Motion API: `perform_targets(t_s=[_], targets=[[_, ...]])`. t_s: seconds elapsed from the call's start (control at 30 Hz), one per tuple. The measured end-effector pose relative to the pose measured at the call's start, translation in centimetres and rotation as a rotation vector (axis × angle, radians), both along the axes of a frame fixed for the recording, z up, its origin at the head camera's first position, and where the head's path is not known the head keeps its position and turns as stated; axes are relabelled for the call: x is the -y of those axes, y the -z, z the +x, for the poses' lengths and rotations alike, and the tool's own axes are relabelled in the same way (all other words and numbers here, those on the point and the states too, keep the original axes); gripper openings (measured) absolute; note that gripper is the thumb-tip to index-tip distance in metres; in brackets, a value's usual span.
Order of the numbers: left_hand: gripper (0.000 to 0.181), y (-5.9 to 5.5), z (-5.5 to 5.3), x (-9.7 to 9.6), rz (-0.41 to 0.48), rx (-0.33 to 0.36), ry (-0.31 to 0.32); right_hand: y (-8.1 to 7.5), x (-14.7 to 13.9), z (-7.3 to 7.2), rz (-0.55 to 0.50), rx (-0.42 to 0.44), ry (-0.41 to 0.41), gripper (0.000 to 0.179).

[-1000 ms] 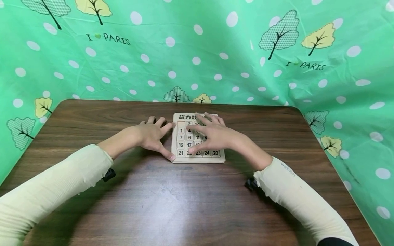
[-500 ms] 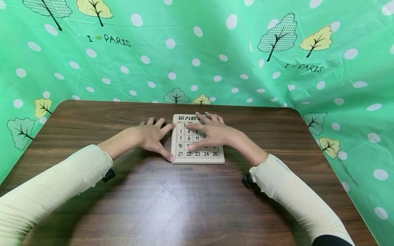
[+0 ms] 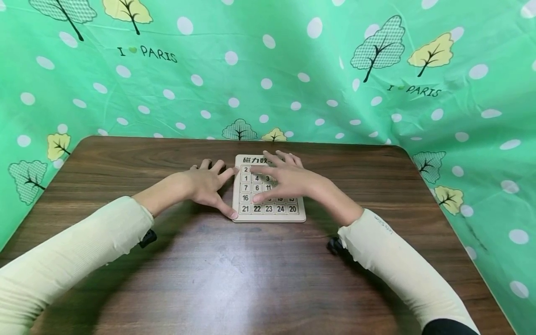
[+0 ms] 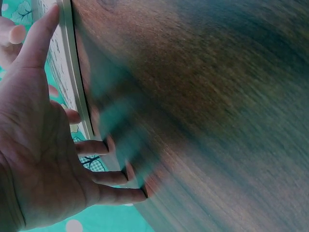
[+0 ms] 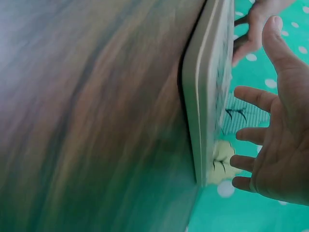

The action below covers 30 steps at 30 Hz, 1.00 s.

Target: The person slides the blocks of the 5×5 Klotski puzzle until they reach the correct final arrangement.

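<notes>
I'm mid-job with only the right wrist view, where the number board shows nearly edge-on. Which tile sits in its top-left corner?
Observer: From the head view, the 2 tile is in the top-left corner of the number board.
Operator: Anything blocked from up there?
Observer: Yes, the thumb of the right hand hides the spot just right of the 16 tile.
</notes>
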<state>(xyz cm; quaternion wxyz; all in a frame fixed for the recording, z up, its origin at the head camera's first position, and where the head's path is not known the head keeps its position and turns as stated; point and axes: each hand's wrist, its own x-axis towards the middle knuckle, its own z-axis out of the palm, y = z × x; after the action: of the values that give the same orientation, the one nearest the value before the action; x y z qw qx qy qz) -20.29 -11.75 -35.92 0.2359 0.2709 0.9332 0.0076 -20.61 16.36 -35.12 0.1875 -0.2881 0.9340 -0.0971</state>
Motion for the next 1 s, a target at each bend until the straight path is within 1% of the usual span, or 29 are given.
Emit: perform_targets(t_s=[0.17,0.3,0.53,0.77,0.9,1.0], targets=[[0.141,0.0,0.0,-0.1,0.003,0.002,-0.001,-0.6,-2.0,0.2,0.005,-0.028,0.047,0.091],[0.142,0.1,0.0,-0.1,-0.003,-0.001,-0.003,-0.7,-2.8,0.2,0.016,-0.015,0.052,0.086],[0.142,0.0,0.1,0.0,0.005,0.007,-0.002,-0.1,-2.4,0.0,0.018,0.017,0.030,0.091],[0.141,-0.1,0.0,-0.1,0.005,0.007,-0.001,0.1,-1.6,-0.1,0.013,0.029,0.014,0.092],[0.142,-0.1,0.0,-0.1,0.000,0.004,0.000,0.1,-1.6,0.1,0.004,0.024,0.007,0.092],[0.141,-0.1,0.0,-0.1,0.000,0.003,0.000,0.1,-2.0,0.5,-0.005,0.011,0.014,0.090]])
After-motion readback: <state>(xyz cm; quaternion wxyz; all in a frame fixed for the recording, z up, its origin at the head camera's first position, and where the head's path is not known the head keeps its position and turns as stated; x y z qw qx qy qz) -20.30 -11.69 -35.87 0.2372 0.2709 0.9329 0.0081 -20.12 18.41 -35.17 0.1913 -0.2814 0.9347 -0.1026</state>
